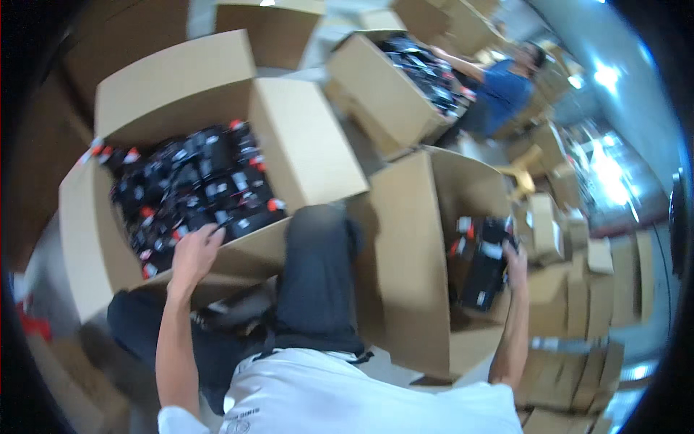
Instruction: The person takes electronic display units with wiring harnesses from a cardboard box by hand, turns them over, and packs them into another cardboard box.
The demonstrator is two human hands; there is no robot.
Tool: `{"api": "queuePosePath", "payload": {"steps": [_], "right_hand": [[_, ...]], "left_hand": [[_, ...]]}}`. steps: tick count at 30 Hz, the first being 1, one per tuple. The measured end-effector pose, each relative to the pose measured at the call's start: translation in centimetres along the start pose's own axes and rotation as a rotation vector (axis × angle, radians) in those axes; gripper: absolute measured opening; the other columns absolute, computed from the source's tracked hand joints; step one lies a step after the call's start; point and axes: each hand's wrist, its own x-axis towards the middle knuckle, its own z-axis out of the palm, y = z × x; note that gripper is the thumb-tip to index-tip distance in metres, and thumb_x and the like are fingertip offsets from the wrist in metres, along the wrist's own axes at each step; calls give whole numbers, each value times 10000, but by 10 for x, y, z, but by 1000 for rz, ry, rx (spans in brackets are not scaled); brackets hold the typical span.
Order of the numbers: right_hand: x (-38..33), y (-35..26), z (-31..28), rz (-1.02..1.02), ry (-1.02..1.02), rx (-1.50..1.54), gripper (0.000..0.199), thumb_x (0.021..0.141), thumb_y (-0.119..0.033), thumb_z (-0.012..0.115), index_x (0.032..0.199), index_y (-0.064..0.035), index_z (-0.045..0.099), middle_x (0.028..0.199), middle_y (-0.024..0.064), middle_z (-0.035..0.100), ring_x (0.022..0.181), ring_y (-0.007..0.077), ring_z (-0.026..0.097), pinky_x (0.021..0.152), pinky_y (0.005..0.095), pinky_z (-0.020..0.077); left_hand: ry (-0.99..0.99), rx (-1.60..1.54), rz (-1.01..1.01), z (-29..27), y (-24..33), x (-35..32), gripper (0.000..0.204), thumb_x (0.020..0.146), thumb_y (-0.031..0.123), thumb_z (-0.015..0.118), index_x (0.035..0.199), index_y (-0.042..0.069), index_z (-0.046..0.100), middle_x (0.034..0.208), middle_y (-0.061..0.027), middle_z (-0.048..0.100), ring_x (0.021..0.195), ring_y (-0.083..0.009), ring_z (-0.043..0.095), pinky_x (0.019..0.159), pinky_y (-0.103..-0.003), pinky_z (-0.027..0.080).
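Cardboard left box (pixel 94 210) remains nearly full of black packs (pixel 195 192); the left hand (pixel 194 249) rests there, grip unclear. Beside it, the right box (pixel 405 275) holds few, where the right hand (pixel 515 264) clasps a black pack (pixel 483 275).

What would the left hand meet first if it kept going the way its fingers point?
Most likely the black packaged items heaped in the open cardboard box; the left hand is already at the near edge, fingers reaching in. Depth is blurred.
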Motion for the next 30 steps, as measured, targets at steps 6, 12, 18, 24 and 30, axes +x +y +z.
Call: {"api": "queuePosePath", "payload": {"steps": [6, 12, 18, 24, 30], "right_hand": [[25, -167, -1, 65, 300, 529, 348, 1146, -376, 799, 1302, -64, 806, 1175, 43, 830, 1031, 139, 783, 928, 331, 625], [-47, -379, 199, -227, -70, 471, 326, 1169, -397, 740, 1152, -86, 835, 1073, 20, 825, 968, 140, 762, 887, 333, 606], [-104, -433, 374, -40, -795, 534, 562, 1105, -462, 859, 1427, -11, 764, 1260, 54, 809, 1037, 154, 765, 919, 394, 642], [-142, -378, 431, 458, -1037, 517, 541, 1210, -410, 726, 1601, -37, 698, 1531, 70, 727, 1387, 201, 689, 1191, 409, 591], [-156, -317, 433, 59, -1278, 867, 375, 1222, -276, 642, 1493, -33, 732, 1223, 48, 819, 1037, 184, 796, 961, 361, 677]], "left_hand": [[84, -292, 53, 17, 17, 10, 411, 1123, 292, 796, 1391, -18, 817, 1122, -257, 869, 1091, -477, 842, 1021, -545, 639], [356, -201, 670, -95, 158, -52, 861, 843, 197, 1011, 1621, 40, 678, 1722, -219, 621, 1638, -403, 576, 1343, -572, 498], [456, 16, 1205, -147, 164, -81, 520, 961, 153, 792, 1461, 15, 761, 1516, -184, 787, 1464, -337, 750, 1253, -572, 571], [409, -390, 729, -179, 140, -110, 460, 915, 111, 910, 1337, -29, 793, 1273, -175, 822, 1123, -278, 817, 944, -436, 657], [830, -1088, -164, -198, 84, -73, 349, 1177, 286, 816, 1305, -36, 778, 1136, -34, 826, 962, -90, 698, 860, -305, 588]]}}
